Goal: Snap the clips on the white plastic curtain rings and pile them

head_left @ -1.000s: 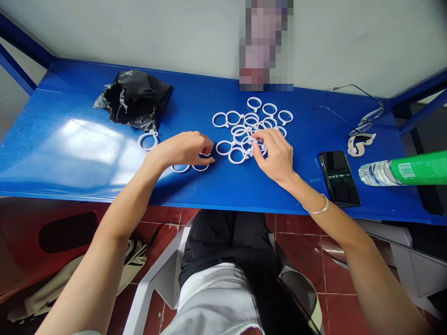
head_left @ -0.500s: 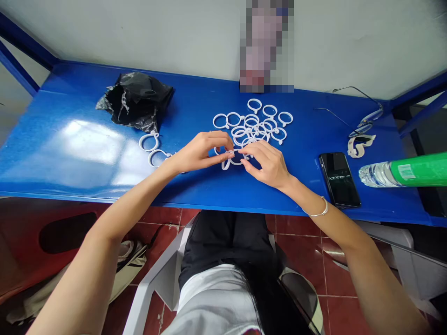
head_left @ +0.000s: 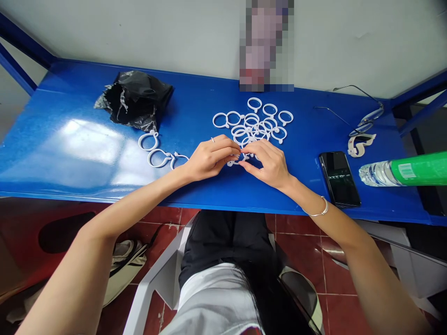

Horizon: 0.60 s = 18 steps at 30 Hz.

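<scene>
Close to the table's front edge, my left hand and my right hand meet at the fingertips. Both are pinched on a white plastic curtain ring, which the fingers partly hide. Just beyond them lies a loose pile of several white curtain rings, each with a small eyelet, some overlapping. To the left of my left hand, a few more rings lie in a row, touching or nearly so; my forearm partly covers the nearest one.
A torn black plastic bag sits at the back left of the blue table. On the right are a phone, eyeglasses, a white strap and a bottle with a green label. A blurred-out object stands against the back wall.
My left hand has moved right, bringing its fingertips up against the right hand's. The ring that dangled from it is now mostly hidden. More of the left row of rings shows.
</scene>
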Tool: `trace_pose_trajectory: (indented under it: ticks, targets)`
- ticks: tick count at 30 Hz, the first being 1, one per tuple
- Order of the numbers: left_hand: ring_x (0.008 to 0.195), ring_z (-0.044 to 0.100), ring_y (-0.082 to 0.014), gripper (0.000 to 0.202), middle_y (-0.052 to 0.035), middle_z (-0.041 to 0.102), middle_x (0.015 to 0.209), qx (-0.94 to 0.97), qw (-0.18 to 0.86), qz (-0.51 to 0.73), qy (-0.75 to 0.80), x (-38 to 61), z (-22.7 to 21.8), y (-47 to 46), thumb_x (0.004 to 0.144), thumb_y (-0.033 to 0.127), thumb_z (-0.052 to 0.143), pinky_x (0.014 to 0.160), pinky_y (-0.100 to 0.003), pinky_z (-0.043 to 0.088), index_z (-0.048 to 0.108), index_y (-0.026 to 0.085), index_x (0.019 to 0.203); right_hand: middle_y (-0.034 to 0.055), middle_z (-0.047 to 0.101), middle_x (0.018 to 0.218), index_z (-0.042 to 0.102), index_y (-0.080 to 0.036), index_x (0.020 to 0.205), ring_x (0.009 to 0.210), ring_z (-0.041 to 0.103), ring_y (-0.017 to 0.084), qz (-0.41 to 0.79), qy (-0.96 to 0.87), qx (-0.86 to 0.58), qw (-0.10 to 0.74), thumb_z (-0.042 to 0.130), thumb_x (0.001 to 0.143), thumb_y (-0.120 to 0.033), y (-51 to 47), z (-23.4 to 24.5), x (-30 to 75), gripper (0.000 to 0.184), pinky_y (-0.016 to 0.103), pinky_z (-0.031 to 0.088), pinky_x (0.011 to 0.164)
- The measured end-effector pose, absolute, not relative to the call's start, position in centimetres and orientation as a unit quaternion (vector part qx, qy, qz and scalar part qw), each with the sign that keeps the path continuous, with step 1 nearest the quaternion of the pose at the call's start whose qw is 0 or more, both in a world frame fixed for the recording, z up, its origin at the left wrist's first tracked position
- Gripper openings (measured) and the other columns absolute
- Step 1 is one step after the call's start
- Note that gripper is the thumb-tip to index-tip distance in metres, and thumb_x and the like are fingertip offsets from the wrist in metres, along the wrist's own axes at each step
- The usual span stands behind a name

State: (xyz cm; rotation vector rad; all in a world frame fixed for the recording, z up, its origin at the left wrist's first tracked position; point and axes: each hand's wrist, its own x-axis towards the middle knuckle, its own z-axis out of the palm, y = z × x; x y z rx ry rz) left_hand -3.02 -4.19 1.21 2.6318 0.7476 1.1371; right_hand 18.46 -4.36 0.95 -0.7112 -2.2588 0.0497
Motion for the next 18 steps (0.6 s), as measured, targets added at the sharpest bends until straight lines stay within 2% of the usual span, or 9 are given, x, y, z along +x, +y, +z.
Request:
trace_pose_trajectory:
  ticks: [7, 11, 18]
  targets:
    - [0.084, 0.065, -0.0125, 0.015, -0.005, 0.071, 0.093, 0.882, 0.048, 0.411, 0.224, -2.89, 0.67, -4.28, 0.098, 0.019, 0.051, 0.074, -0.024, 0.051, 0.066, 0.017, 0.098, 0.0044, 0.072, 0.087, 0.064, -0.02, 0.096, 0.08, 0.069, 0.019, 0.032, -0.879, -0.276, 0.386, 0.057, 0.096, -0.034, -4.41, 0.86, 18.53, 0.016, 0.031, 0.055, 0.069]
    - [0.088, 0.065, -0.0131, 0.016, -0.006, 0.071, 0.097, 0.879, 0.049, 0.41, 0.239, -3.12, 0.44, -4.04, 0.097, 0.027, 0.055, 0.076, -0.025, 0.05, 0.067, 0.018, 0.101, 0.0043, 0.072, 0.086, 0.063, -0.019, 0.097, 0.08, 0.069, 0.018, 0.041, -0.876, -0.276, 0.393, 0.059, 0.096, -0.031, -4.47, 0.96, 18.55, 0.012, 0.029, 0.054, 0.067]
    - [0.088, 0.067, -0.0151, 0.023, -0.0071, 0.071, 0.096, 0.876, 0.073, 0.4, 0.26, -3.31, 0.49, -3.93, 0.095, 0.037, 0.058, 0.077, -0.028, 0.051, 0.069, 0.019, 0.102, 0.0042, 0.072, 0.085, 0.063, -0.02, 0.096, 0.077, 0.068, 0.018, 0.039, -0.876, -0.29, 0.385, 0.059, 0.096, -0.034, -4.44, 0.92, 18.6, 0.015, 0.03, 0.053, 0.065]
